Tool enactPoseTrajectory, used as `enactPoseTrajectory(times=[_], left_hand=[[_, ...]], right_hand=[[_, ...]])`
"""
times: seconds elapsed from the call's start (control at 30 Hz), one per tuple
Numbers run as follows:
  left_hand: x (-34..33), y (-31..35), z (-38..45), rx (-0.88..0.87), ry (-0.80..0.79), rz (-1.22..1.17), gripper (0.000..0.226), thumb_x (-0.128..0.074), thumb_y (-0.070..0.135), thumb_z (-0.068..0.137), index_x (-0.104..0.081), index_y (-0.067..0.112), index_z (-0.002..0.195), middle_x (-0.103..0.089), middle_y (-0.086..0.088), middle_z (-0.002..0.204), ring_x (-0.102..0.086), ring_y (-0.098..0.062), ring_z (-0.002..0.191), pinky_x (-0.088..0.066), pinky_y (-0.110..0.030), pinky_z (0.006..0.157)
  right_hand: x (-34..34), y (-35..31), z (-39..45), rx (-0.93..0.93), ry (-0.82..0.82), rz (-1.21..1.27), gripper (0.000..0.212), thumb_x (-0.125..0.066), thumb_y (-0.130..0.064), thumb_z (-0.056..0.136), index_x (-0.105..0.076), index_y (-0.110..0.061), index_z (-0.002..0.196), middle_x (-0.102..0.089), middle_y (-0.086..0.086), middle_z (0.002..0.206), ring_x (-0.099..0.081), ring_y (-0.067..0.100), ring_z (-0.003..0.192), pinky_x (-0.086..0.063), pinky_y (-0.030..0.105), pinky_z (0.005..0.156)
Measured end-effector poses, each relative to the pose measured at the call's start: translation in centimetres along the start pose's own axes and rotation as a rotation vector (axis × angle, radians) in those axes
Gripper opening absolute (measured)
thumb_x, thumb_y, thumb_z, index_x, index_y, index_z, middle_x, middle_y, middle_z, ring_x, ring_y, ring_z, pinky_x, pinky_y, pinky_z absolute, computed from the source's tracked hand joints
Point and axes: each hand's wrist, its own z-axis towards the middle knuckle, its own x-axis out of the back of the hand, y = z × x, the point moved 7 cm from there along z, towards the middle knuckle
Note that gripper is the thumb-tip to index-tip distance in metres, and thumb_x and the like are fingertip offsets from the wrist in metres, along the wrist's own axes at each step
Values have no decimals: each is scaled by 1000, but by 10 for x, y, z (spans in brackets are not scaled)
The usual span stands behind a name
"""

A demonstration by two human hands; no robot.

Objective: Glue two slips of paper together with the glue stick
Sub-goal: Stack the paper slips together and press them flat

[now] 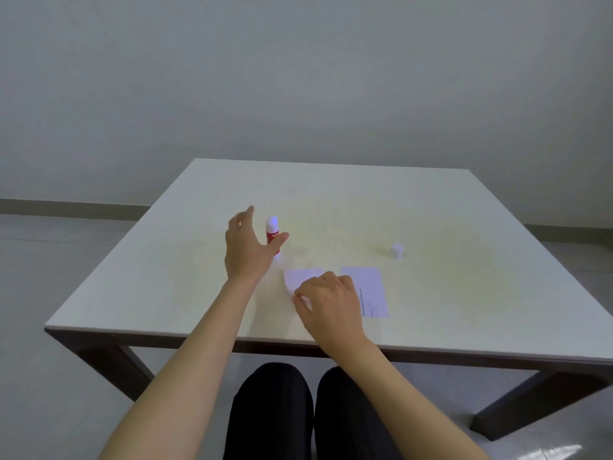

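Note:
A red glue stick (272, 234) with its white glue tip bare stands upright on the pale table (464, 293). My left hand (247, 249) is open right beside it, thumb crossing in front of the tube, fingers spread and not closed on it. A blank white slip of paper (302, 276) lies near the table's front; my right hand (326, 302) covers its near part with curled fingers pinching its edge. A second white slip (370, 288) with a line of small print lies flat just right of that hand.
A small white cap (396, 251) stands on the table to the right, beyond the printed slip. The table's front edge runs just below my wrists, with my knees under it. A plain wall stands behind.

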Motion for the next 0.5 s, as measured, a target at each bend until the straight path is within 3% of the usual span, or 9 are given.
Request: enactPoseTrajectory(times=[0.07,0.13,0.17,0.23,0.37,0.43,0.5], left_hand=[[17,10,-12,-83,182,-74,65,-64,48,80,-41,22,135,-44,1,135,-47,-17,118,-42,-30,81],[27,16,-25,-105,250,-193,38,-60,48,82,-55,25,112,-57,6,108,-58,-11,87,-46,-29,71],[25,17,-29,-77,202,-239,25,-59,46,84,-59,25,97,-61,8,93,-59,-9,75,-46,-29,67],[9,16,-39,16,-5,-301,22,-57,40,87,-62,21,79,-66,7,73,-62,-11,62,-45,-27,62],[-44,18,-79,293,-517,-531,26,-59,37,88,-70,16,78,-75,4,71,-70,-8,64,-46,-20,54],[-59,20,-91,377,-596,-647,21,-63,35,86,-72,17,82,-77,3,80,-73,-8,73,-48,-20,58],[-64,22,-94,408,-550,-714,13,-67,29,84,-72,18,78,-77,5,79,-73,-7,73,-48,-21,61]], right_hand=[[21,19,4,-161,91,289,21,-57,-22,89,-72,-15,77,-74,-3,80,-61,21,75,-43,33,72],[40,46,7,-354,195,581,15,-62,-24,88,-72,-21,77,-71,-11,77,-61,8,69,-46,21,65],[45,59,8,-449,229,714,14,-62,-22,88,-73,-22,79,-70,-12,75,-62,5,68,-46,18,63],[47,84,7,-655,283,1023,14,-61,-17,89,-73,-15,83,-70,-4,79,-66,15,75,-54,28,66],[33,100,-8,-918,302,1493,15,-59,-13,91,-70,-11,81,-69,7,90,-66,24,72,-55,32,61],[26,102,-15,-961,306,1562,14,-59,-12,91,-69,-12,81,-68,9,89,-65,23,71,-53,31,61],[21,105,-20,-969,318,1586,12,-59,-12,91,-69,-8,85,-69,9,86,-66,22,67,-54,28,57]])
